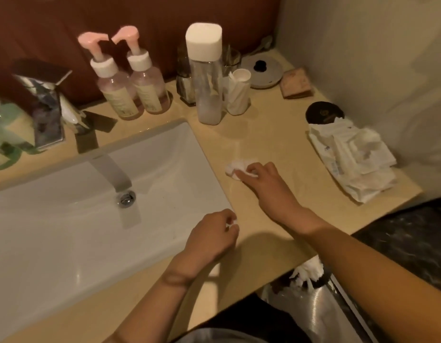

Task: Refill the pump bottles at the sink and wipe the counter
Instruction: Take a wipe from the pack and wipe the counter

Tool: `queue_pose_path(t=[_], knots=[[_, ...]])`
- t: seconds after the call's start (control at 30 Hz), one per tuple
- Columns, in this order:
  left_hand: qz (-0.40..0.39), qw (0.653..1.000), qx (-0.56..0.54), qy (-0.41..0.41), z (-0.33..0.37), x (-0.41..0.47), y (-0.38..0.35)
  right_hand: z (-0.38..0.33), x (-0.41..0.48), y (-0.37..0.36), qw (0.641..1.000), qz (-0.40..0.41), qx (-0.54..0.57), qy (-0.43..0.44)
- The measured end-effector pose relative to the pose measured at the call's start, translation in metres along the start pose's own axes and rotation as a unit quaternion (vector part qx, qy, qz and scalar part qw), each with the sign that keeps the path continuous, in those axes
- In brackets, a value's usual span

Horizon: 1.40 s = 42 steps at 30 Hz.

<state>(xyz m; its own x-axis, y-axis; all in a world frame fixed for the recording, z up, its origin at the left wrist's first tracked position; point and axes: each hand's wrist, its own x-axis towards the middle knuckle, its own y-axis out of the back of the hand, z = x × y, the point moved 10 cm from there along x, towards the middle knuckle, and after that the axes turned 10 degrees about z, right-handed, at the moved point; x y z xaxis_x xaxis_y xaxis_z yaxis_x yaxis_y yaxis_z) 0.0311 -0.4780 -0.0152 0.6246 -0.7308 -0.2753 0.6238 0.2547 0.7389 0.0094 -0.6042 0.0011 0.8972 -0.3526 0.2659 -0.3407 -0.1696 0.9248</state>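
1. On the counter [276,134] just right of the sink [66,219], the right hand [261,184] gripped a tissue wad [233,168], its fingers bent over it and pressing it to the surface.
2. Near the sink's front corner, the left hand [212,233] was curled, pinching a small white scrap [233,224] between thumb and fingertips.
3. Both pump bottles [130,85] stood upright and side by side against the back wall, pumps on, well away from the hands. Wiping looked like the step in hand.
4. A flat, firm press seemed best. The wad was small, so overlapping strokes toward the sink's rim would likely have caught more than dabbing.
5. The stretch between the wad and the tall clear bottle [207,82] showed a faint sheen, probably moisture. It seemed to need a pass, done carefully so the bottle was not knocked.
6. If the wad got soaked, a fresh sheet from the tissue pack [353,159] at the right would probably have served better than smearing.
7. The scrap and the used wad could then have gone into the bin [313,305] below the counter's edge, where white tissue already showed.
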Motion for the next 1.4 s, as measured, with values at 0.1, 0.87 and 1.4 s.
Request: queue_pose_path(t=[0.1, 0.87, 1.4], knots=[[0.008, 1.000, 0.002, -0.004, -0.001, -0.001, -0.001, 0.021, -0.038, 0.013, 0.999, -0.019, -0.033, -0.003], [0.014, 0.997, 0.003, -0.072, 0.008, -0.039, 0.015, -0.038, -0.125, 0.012, 0.983, 0.043, 0.054, -0.173], [-0.036, 0.994, 0.036, -0.099, -0.003, -0.050, 0.019, 0.105, -0.163, 0.074, 0.929, 0.139, -0.064, -0.337]])
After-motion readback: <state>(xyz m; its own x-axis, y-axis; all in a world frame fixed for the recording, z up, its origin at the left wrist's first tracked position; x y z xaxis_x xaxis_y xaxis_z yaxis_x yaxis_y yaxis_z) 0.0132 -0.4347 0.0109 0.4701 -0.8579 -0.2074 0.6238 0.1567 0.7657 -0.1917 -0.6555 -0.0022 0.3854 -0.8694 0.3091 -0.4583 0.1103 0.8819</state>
